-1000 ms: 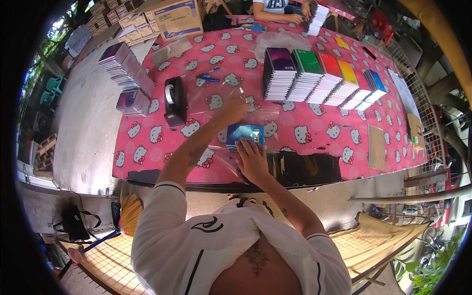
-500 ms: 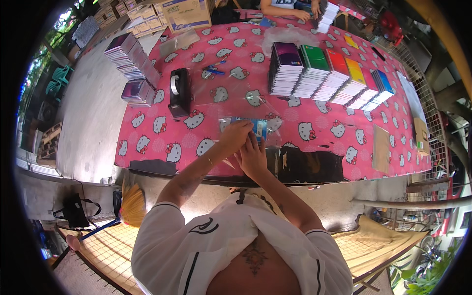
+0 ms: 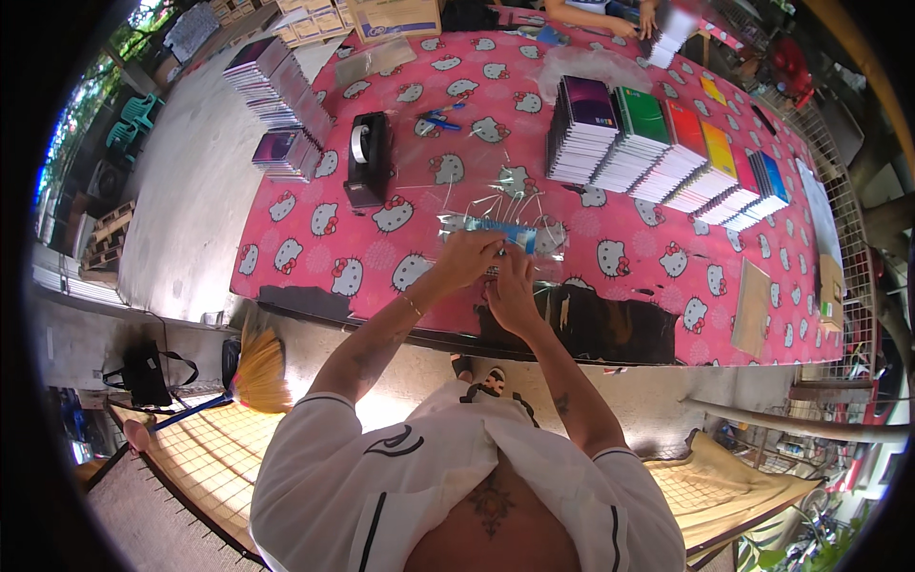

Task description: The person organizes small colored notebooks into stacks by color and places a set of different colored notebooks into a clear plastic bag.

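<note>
Pink patterned cloth (image 3: pixel 610 257) covers the tabletop in your head view. Both your hands meet at its near edge: your left hand (image 3: pixel 469 257) and right hand (image 3: pixel 510 291) are closed, pinching a clear plastic sleeve (image 3: pixel 500 232) with a blue item inside. Loose clear sleeves (image 3: pixel 477 181) lie just beyond, a black tape dispenser (image 3: pixel 367 157) sits to the left, and a row of coloured notebook stacks (image 3: pixel 667 148) runs toward the far right corner. So close to the edge, the slippery sleeve could slide off if your pinch loosens.
</note>
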Motion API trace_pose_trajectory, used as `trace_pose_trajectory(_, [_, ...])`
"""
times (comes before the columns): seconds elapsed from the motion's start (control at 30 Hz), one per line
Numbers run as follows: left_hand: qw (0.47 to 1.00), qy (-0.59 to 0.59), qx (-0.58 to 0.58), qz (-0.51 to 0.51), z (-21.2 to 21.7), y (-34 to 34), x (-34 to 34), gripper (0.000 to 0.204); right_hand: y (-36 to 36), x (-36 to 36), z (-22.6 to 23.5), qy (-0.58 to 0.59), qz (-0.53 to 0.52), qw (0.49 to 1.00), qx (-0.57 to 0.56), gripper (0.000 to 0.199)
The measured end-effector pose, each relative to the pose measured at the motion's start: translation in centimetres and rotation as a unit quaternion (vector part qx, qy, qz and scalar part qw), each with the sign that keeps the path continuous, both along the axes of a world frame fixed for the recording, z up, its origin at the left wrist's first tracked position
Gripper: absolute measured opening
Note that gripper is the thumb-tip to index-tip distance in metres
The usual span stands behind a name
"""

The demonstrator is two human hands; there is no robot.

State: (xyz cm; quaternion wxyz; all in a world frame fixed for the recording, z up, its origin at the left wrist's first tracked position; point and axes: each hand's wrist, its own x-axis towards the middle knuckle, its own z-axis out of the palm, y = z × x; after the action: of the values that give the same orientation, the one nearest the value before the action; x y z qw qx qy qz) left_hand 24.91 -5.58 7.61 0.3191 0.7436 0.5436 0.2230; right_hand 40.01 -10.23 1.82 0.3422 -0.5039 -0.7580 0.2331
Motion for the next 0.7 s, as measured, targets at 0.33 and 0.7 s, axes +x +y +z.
trace_pose_trajectory(0.33, [0.949,0.114,0.291,-0.041,-2.8,-2.4,0.3,0.034,1.3,3.5,2.4,-0.350,-0.024,0.906,0.235,0.058])
trace_pose_trajectory(0.7, [0.884,-0.168,0.091,0.427,-1.0,4.4,-23.7,0.025,1.0,3.3,2.6,-0.289,0.025,0.937,0.196,0.044])
